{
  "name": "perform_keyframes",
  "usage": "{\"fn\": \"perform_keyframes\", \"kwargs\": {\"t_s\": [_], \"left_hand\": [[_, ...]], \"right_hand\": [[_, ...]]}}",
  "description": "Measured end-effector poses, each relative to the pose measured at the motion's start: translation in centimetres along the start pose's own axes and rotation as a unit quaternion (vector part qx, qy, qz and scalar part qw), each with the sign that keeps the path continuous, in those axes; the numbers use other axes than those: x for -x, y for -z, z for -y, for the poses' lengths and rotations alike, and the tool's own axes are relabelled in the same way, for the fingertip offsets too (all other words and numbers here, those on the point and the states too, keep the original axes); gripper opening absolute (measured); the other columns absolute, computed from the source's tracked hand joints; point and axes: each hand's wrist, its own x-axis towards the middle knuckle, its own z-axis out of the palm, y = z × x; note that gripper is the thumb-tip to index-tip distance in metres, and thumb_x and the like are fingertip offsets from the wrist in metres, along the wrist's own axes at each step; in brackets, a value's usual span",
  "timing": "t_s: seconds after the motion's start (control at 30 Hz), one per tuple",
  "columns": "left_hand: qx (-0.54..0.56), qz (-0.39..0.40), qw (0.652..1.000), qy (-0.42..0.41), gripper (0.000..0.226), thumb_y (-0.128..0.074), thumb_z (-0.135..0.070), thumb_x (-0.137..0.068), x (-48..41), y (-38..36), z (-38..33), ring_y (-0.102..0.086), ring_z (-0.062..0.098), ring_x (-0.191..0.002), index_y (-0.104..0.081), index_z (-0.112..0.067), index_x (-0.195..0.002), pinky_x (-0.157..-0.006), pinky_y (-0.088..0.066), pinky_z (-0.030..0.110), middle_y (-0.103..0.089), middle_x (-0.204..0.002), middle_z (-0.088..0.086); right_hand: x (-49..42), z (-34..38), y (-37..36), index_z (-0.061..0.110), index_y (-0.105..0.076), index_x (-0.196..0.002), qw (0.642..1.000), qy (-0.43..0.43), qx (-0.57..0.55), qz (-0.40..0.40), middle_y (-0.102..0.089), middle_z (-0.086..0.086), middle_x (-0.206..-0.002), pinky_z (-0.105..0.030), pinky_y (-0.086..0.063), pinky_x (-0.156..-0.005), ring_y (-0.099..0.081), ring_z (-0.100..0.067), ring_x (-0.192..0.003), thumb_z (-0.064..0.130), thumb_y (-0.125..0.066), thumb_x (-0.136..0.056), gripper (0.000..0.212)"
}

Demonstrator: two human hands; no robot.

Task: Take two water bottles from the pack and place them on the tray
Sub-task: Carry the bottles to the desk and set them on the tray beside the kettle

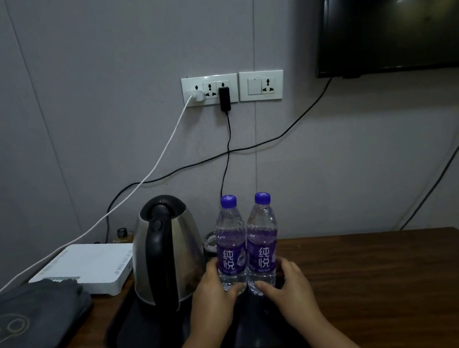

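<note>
A dark television (397, 17) fills the upper right of the frame, and the brown wooden table (382, 277) runs across the lower right. At lower centre lies the black tray (142, 337), with a steel kettle (166, 253) standing on its left part. A white router box (90, 267) sits at the left behind a folded grey cloth (29, 327), and cables trail down from the wall sockets (209, 90) at centre.

The two water bottles stand upright side by side, touching or nearly so, just right of the kettle — the left bottle (230, 245) and the right bottle (262, 242), both purple-capped with purple labels. Their bases look to be down on the tray's right part, though the fingers hide the very bottoms. No pack shows anywhere in view.

My reading is that this is the placing step, all but finished. What remains calls for little: let go gently, one hand at a time, so neither bottle tips against the kettle or its neighbour.

The left hand (213, 293) is curled half-closed around the lower body of the left bottle, its fingers wrapping the clear ribbed part below the label. The right hand (289, 284) does the same to the right bottle — fingers bent round the base, not clenched tight
</note>
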Motion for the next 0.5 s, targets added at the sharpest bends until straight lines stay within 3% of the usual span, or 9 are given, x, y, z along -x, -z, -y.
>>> {"fn": "perform_keyframes", "kwargs": {"t_s": [0.2, 0.33, 0.4, 0.5], "left_hand": [[0.029, 0.014, 0.999, 0.005, 0.067, -0.088, -0.035, -0.07, -0.4, -0.1, 0.6, -0.071, 0.003, -0.095, -0.052, -0.039, -0.127, -0.08, -0.055, 0.027, -0.074, -0.107, -0.015], [0.049, 0.021, 0.999, 0.013, 0.065, -0.084, -0.049, -0.061, -0.7, -0.3, 1.2, -0.071, -0.007, -0.088, -0.045, -0.068, -0.11, -0.075, -0.056, 0.023, -0.074, -0.098, -0.027], [0.039, 0.019, 0.999, 0.015, 0.069, -0.086, -0.045, -0.062, -0.8, -0.3, 1.3, -0.071, -0.003, -0.091, -0.041, -0.076, -0.104, -0.08, -0.059, 0.03, -0.073, -0.1, -0.023], [0.022, 0.039, 0.999, 0.027, 0.071, -0.088, -0.038, -0.064, -0.6, 0.4, 0.8, -0.072, 0.004, -0.097, -0.043, -0.073, -0.106, -0.086, -0.06, 0.039, -0.073, -0.108, -0.018]], "right_hand": [[-0.3, -0.3, -0.2, 0.033, -0.049, -0.144, 1.0, -0.001, -0.001, 0.007, -0.047, 0.026, -0.115, -0.03, -0.044, -0.102, -0.052, -0.006, -0.121, 0.043, -0.086, -0.074, 0.08], [-0.4, -0.4, -0.2, 0.036, -0.048, -0.144, 1.0, -0.004, -0.008, 0.004, -0.048, 0.024, -0.121, -0.025, -0.044, -0.1, -0.053, -0.003, -0.121, 0.044, -0.087, -0.072, 0.081], [-0.3, -0.2, -0.1, 0.038, -0.049, -0.14, 1.0, 0.0, -0.009, 0.008, -0.05, 0.021, -0.123, -0.023, -0.043, -0.1, -0.053, -0.003, -0.12, 0.043, -0.087, -0.071, 0.079], [-0.2, 0.9, 0.6, 0.037, -0.049, -0.138, 0.999, -0.007, -0.002, 0.045, -0.051, 0.014, -0.128, -0.029, -0.043, -0.107, -0.05, -0.007, -0.125, 0.042, -0.087, -0.07, 0.079]]}}
